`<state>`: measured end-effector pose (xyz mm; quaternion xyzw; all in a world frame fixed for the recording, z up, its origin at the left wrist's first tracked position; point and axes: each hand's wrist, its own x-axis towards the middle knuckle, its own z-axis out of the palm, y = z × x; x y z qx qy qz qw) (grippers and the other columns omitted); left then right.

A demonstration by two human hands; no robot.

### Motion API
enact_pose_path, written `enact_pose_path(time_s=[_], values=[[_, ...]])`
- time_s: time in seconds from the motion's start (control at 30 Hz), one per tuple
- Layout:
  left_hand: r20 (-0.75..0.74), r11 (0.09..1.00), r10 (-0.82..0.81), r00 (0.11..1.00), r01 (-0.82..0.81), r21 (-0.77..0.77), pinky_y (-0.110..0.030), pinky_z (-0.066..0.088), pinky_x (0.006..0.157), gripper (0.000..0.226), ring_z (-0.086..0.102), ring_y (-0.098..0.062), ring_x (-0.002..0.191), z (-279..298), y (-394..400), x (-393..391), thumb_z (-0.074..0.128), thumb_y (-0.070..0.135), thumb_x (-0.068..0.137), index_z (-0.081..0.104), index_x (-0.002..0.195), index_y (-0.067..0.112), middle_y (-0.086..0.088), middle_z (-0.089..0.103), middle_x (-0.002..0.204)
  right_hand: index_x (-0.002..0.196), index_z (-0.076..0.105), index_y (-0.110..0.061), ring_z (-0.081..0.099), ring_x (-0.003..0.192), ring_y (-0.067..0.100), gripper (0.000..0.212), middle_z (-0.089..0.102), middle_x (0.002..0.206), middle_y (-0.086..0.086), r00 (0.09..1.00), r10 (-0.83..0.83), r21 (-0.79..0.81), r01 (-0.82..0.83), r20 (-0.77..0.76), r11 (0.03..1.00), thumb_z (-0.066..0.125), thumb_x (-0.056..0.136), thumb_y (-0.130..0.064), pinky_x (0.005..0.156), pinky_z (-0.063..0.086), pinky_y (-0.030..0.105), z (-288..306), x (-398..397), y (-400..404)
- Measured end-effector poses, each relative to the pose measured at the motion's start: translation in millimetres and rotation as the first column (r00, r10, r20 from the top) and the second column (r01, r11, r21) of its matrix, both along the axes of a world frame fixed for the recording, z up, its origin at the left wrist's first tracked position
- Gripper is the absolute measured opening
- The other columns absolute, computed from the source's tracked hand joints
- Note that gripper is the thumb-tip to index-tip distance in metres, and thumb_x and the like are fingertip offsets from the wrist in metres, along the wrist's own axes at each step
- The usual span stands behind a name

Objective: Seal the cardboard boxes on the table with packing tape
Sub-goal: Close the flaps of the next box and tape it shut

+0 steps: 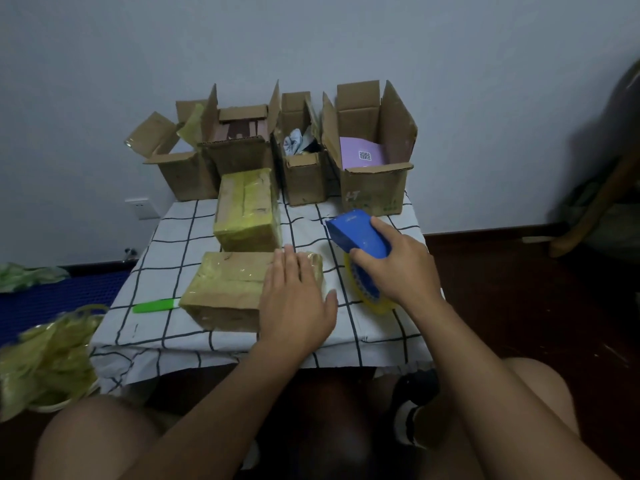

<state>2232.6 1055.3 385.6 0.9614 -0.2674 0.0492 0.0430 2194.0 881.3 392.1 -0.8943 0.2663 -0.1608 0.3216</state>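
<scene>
A taped cardboard box (pixel 225 289) lies near the table's front edge, and my left hand (pixel 294 299) presses flat on its right end with straight fingers. My right hand (pixel 398 268) grips the blue tape dispenser (pixel 356 232), whose yellowish tape roll (pixel 367 294) rests on the cloth to the right of that box. A second taped box (pixel 246 209) stands just behind the first. Several cardboard boxes with raised flaps line the back: far left (pixel 180 168), second (pixel 239 150), third (pixel 304 171) and right (pixel 374 181).
The small table (pixel 173 237) has a white cloth with a black grid. A green knife-like tool (pixel 156 305) lies left of the front box. A heap of crumpled tape (pixel 45 362) sits on the floor at left. My knees are below the table edge.
</scene>
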Motion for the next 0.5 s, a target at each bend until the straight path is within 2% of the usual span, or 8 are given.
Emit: enact_pose_path(time_s=[0.07, 0.17, 0.33, 0.43, 0.5], values=[[-0.052, 0.998, 0.062, 0.997, -0.061, 0.035, -0.038, 0.003, 0.123, 0.068, -0.003, -0.029, 0.151, 0, -5, 0, 0.03, 0.036, 0.102, 0.003, 0.155, 0.004, -0.018, -0.002, 0.163, 0.149, 0.039, -0.041, 0.055, 0.103, 0.021, 0.07, 0.061, 0.118, 0.005, 1.0, 0.003, 0.004, -0.003, -0.001, 1.0, 0.061, 0.085, -0.058, 0.076, 0.043, 0.033, 0, 0, 0], [-0.074, 0.997, 0.065, 0.995, -0.062, 0.043, -0.04, 0.003, 0.123, 0.066, -0.003, -0.032, 0.151, 0, -11, -1, 0.032, 0.023, 0.1, 0.002, 0.154, 0.001, -0.022, -0.002, 0.162, 0.149, 0.04, -0.041, 0.055, 0.105, 0.021, 0.069, 0.061, 0.12, 0.004, 1.0, -0.001, 0.015, 0.002, -0.002, 1.0, 0.062, 0.085, -0.058, 0.077, 0.043, 0.033, 0, -2, 1], [-0.041, 0.997, 0.072, 0.997, -0.071, 0.042, -0.042, 0.001, 0.122, 0.061, -0.002, -0.036, 0.15, -1, -6, -5, 0.02, 0.035, 0.106, 0.003, 0.154, 0.002, -0.025, 0.0, 0.161, 0.149, 0.04, -0.04, 0.055, 0.109, 0.021, 0.069, 0.06, 0.124, 0.002, 1.0, -0.006, 0.033, 0.005, 0.01, 0.999, 0.063, 0.086, -0.057, 0.082, 0.046, 0.035, 2, -3, 1], [-0.045, 0.998, 0.046, 0.998, -0.044, 0.049, -0.043, 0.003, 0.122, 0.056, 0.004, -0.037, 0.15, -1, 2, -14, 0.019, 0.029, 0.107, 0.003, 0.154, 0.002, -0.026, 0.006, 0.16, 0.149, 0.04, -0.039, 0.055, 0.112, 0.021, 0.069, 0.059, 0.126, 0.001, 1.0, -0.007, 0.037, 0.007, 0.01, 0.999, 0.063, 0.086, -0.058, 0.082, 0.045, 0.034, 1, -3, 1], [0.011, 1.0, 0.024, 1.0, -0.024, 0.003, -0.046, 0.01, 0.121, 0.053, 0.016, -0.04, 0.147, -3, 10, -21, 0.023, 0.025, 0.107, 0.015, 0.153, 0.001, -0.029, 0.018, 0.157, 0.149, 0.04, -0.04, 0.055, 0.112, 0.022, 0.07, 0.059, 0.127, 0.002, 1.0, -0.01, 0.029, 0.009, 0.01, 1.0, 0.062, 0.086, -0.059, 0.083, 0.046, 0.035, 1, -3, 2]])
